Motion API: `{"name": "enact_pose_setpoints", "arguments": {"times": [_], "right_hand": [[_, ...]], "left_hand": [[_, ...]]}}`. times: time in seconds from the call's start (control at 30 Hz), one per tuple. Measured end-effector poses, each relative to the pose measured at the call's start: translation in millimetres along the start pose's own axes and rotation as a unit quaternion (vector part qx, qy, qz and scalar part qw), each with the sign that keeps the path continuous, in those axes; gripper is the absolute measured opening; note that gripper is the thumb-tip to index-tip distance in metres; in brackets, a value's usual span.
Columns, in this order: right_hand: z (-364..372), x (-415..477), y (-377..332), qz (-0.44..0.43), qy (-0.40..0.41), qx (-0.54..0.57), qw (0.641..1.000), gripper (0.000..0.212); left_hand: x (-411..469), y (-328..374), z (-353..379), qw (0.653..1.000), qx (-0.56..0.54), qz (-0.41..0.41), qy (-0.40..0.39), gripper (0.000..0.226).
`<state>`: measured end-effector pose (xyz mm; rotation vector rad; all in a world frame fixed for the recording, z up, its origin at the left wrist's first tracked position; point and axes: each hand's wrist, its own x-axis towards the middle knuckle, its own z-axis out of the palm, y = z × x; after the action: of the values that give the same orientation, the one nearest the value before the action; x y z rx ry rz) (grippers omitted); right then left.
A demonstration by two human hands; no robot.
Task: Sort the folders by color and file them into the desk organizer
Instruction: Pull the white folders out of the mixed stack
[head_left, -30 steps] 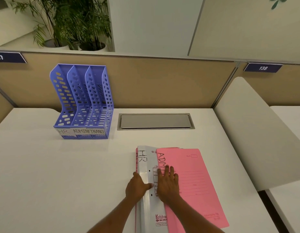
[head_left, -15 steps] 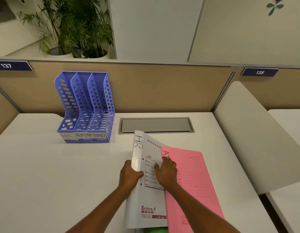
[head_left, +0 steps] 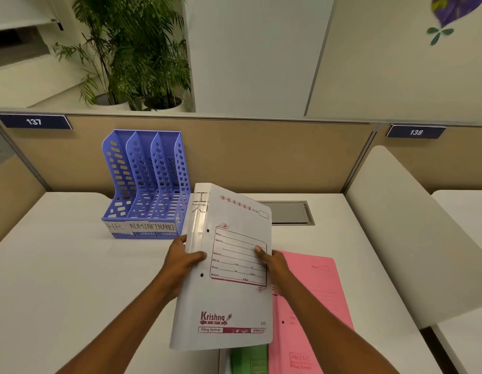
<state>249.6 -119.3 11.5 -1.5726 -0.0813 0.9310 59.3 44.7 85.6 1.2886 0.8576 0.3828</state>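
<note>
I hold a white folder (head_left: 229, 300) marked "HR" above the desk, tilted toward me. My left hand (head_left: 181, 261) grips its spine edge and my right hand (head_left: 272, 261) grips its right edge. A pink folder (head_left: 312, 306) lies flat on the desk under and to the right of it. A green folder (head_left: 250, 359) peeks out below the white one at the near edge. The blue three-slot desk organizer (head_left: 145, 184) stands at the back left, labelled HR, ADMIN, FINANCE, with nothing visible in its slots.
A grey cable hatch (head_left: 288, 213) is set in the white desk (head_left: 72, 279) behind the folders. A tan partition (head_left: 261, 155) closes the back. A white divider panel (head_left: 412, 233) rises on the right. Potted plants stand beyond the partition.
Both hands lifted the white folder off the stack and carried it up and away from me; the pink and green folders stay on the desk.
</note>
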Motion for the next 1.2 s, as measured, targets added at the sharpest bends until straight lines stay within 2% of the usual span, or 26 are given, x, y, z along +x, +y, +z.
{"name": "enact_pose_setpoints", "arguments": {"times": [0.1,0.17,0.3,0.37,0.43,0.53,0.67,0.73,0.9,1.07,1.2], "right_hand": [[-17.9,-2.1,-10.3,-0.009,-0.051,0.011,0.999,0.068],[-30.7,-1.9,-14.0,-0.018,-0.022,0.030,0.999,0.063],[-59.1,-5.0,-18.7,-0.007,0.039,0.096,0.995,0.034],[-72.9,-8.7,-18.6,-0.002,0.062,0.132,0.989,0.026],[-86.8,-13.1,-17.2,0.005,0.080,0.163,0.983,0.021],[-108.5,-18.0,-9.7,0.010,0.093,0.177,0.980,0.018],[-132.9,-24.3,8.8,0.009,0.110,0.151,0.982,0.023],[-141.3,-28.1,20.0,0.013,0.121,0.140,0.983,0.025],[-153.6,-37.7,47.4,0.025,0.143,0.112,0.983,0.026],[-159.9,-44.1,64.2,0.032,0.134,0.092,0.986,0.026],[-162.0,-44.2,71.8,0.033,0.132,0.082,0.987,0.029]], "left_hand": [[-1.8,4.8,9.7,1.000,0.006,0.012,-0.027,0.048],[-1.5,6.4,20.3,0.998,0.035,0.025,-0.055,0.047],[1.0,8.0,44.9,0.987,0.073,0.030,-0.142,0.045],[4.1,2.0,55.5,0.982,0.084,0.019,-0.168,0.042],[8.8,-9.4,64.2,0.985,0.088,-0.017,-0.150,0.037],[19.7,-35.9,71.4,0.990,0.092,-0.080,-0.071,0.033],[31.1,-81.8,61.9,0.956,0.278,-0.094,-0.022,0.018],[32.1,-100.9,58.5,0.941,0.316,-0.116,-0.028,0.009],[32.6,-134.9,63.4,0.935,0.304,-0.177,-0.037,0.003],[35.2,-151.7,71.0,0.937,0.292,-0.191,-0.016,0.015],[41.2,-155.7,71.2,0.956,0.207,-0.209,-0.014,0.029]]}}
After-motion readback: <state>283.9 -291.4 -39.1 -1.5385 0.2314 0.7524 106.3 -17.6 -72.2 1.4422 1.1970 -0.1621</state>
